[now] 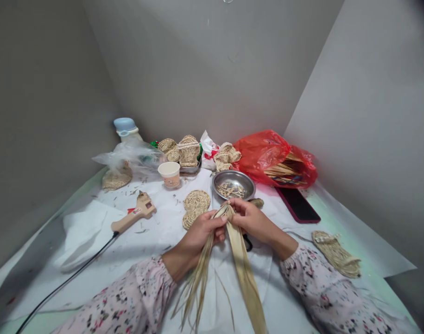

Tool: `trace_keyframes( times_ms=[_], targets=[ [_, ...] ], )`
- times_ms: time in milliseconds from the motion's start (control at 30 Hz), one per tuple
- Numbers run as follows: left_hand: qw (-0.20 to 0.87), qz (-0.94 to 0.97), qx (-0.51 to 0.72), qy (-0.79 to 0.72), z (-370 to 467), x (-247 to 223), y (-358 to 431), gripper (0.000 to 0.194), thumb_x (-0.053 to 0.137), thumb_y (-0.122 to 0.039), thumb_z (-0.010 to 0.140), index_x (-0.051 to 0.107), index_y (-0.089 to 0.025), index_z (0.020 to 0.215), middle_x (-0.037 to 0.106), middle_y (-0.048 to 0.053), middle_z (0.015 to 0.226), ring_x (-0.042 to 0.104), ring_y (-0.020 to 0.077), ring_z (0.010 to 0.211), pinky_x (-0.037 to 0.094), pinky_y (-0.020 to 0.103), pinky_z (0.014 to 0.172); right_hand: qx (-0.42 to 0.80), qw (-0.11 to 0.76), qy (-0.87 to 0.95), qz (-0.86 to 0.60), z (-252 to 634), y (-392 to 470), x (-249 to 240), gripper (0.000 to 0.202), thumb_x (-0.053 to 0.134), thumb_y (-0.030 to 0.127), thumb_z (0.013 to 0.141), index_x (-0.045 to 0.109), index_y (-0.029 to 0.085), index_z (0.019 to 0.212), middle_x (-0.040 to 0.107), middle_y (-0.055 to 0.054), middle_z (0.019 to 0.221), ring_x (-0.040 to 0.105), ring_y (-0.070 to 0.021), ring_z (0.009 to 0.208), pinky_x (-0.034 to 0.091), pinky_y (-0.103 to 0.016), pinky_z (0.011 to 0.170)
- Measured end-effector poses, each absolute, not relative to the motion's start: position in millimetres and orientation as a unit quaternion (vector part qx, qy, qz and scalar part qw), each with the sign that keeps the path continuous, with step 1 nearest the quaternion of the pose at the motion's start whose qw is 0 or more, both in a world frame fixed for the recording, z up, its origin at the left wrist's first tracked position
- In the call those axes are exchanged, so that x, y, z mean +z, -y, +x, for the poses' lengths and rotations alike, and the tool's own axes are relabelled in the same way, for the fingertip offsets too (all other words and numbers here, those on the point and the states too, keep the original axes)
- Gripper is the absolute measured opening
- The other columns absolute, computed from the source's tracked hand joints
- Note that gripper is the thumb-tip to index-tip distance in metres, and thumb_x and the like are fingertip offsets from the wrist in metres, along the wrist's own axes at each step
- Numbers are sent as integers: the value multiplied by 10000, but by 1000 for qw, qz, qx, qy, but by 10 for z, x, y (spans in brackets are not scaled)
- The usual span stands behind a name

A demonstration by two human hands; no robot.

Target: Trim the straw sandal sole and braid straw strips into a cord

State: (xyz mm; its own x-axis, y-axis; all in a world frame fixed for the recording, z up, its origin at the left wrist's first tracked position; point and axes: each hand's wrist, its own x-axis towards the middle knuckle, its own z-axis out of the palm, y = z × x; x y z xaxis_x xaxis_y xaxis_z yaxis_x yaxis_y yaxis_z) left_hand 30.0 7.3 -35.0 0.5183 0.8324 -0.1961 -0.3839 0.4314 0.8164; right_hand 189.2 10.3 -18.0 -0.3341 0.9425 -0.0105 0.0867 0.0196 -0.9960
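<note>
My left hand [201, 234] is closed on a bundle of pale dry straw strips [205, 260], whose thin ends hang toward the bottom edge. My right hand [251, 220] pinches the bundle's top, where a broad flat strip [244, 273] folds over and runs down to the right. Both hands nearly touch. Just beyond them stands a metal bowl [248, 183] with straw scraps in it. A woven straw piece of two joined rounds [197, 204] lies beside my left hand. Part of a black object [247, 242] shows beneath my right hand.
A corded glue gun [138, 213] lies left, near a paper cup [169, 175] and clear plastic bag [135, 155]. Woven pieces [188, 150] and a red bag of straw [263, 153] sit at the back. A phone [298, 205] and another woven piece [337, 253] lie right.
</note>
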Motion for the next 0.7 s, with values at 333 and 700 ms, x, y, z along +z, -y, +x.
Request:
trace_keyframes(
  times_ms=[333, 700],
  targets=[
    [756, 393, 395, -343, 274, -370, -83, 165, 695, -249, 731, 586, -129, 766, 402, -80, 499, 332, 37, 409, 355, 162, 423, 562, 421, 585, -406, 1920, -134, -224, 260, 578, 162, 705, 611, 187, 961, 606, 8, 804, 523, -109, 652, 394, -206, 546],
    [775, 395, 354, -344, 287, -240, -21, 132, 659, -182, 702, 579, -134, 795, 454, -60, 583, 302, 18, 416, 306, 143, 390, 567, 449, 550, -417, 1859, -114, -225, 262, 688, 386, 751, 631, 186, 910, 603, 8, 707, 544, -125, 592, 419, -245, 539]
  ],
)
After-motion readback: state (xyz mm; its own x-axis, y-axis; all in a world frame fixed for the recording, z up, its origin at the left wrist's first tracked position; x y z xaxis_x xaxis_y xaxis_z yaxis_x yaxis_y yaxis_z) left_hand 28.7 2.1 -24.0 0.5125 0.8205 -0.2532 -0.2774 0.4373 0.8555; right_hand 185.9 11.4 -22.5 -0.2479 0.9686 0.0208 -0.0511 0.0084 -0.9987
